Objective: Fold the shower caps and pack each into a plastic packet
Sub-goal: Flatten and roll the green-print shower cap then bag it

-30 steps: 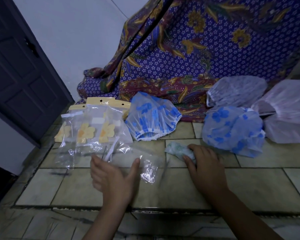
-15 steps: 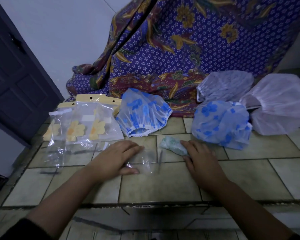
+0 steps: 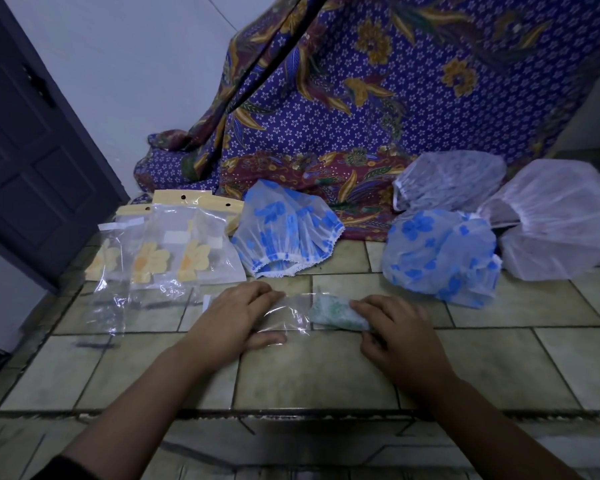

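Observation:
A small folded green-patterned shower cap (image 3: 333,312) lies on the tiled ledge, with my right hand (image 3: 395,336) gripping its right end. Its left end touches the mouth of a clear plastic packet (image 3: 286,313), which my left hand (image 3: 236,318) presses flat, fingers on top and thumb along its near edge. Unfolded caps lie behind: a blue-flowered one (image 3: 284,230) in the middle, another blue-flowered one (image 3: 440,251) to the right, and two pale ones (image 3: 451,180) (image 3: 551,220) at the far right.
Several clear packets with yellow flower cards (image 3: 167,251) are piled at the left. A purple patterned cloth (image 3: 378,116) hangs behind the caps. A dark door (image 3: 32,150) stands at the left. The tiled ledge's front edge (image 3: 291,414) runs under my forearms.
My left hand moved onto the clear packet and flattened it. My right hand slid the folded green cap left until it met the packet's mouth.

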